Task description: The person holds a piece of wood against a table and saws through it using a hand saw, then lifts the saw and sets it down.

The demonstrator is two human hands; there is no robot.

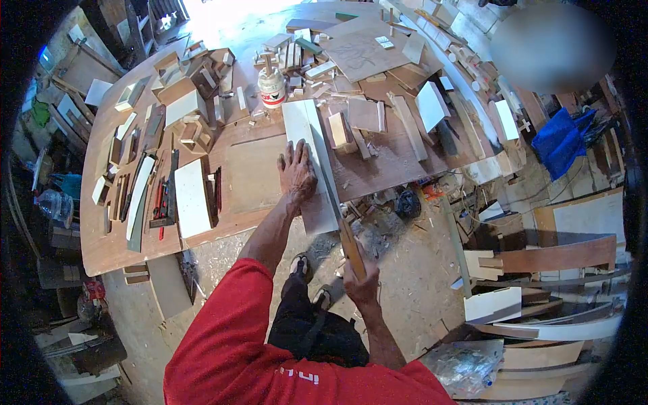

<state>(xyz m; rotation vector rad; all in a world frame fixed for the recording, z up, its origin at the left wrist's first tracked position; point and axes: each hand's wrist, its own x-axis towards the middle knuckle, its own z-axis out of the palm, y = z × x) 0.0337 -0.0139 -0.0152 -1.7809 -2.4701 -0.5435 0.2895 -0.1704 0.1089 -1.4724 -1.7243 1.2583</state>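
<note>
My left hand (297, 170) lies flat with fingers spread on a long white-faced board (297, 121), pressing it to the wooden table. The board's near end juts past the table's front edge. My right hand (362, 283) is wrapped round the wooden handle (350, 248) of a saw (331, 189). Its narrow blade runs along the board's right edge, seen nearly edge-on; its teeth cannot be made out. Right of the blade a small wood block (340, 129) sits on the table among shavings.
The wooden table (256, 216) bears a white glue tub (271, 89), several wood offcuts, a white panel (194, 198) and hand tools at left. Boards are stacked at lower right beside a plastic bag (466, 368). A blue cloth or bag (561, 142) hangs at right. Scraps litter the floor.
</note>
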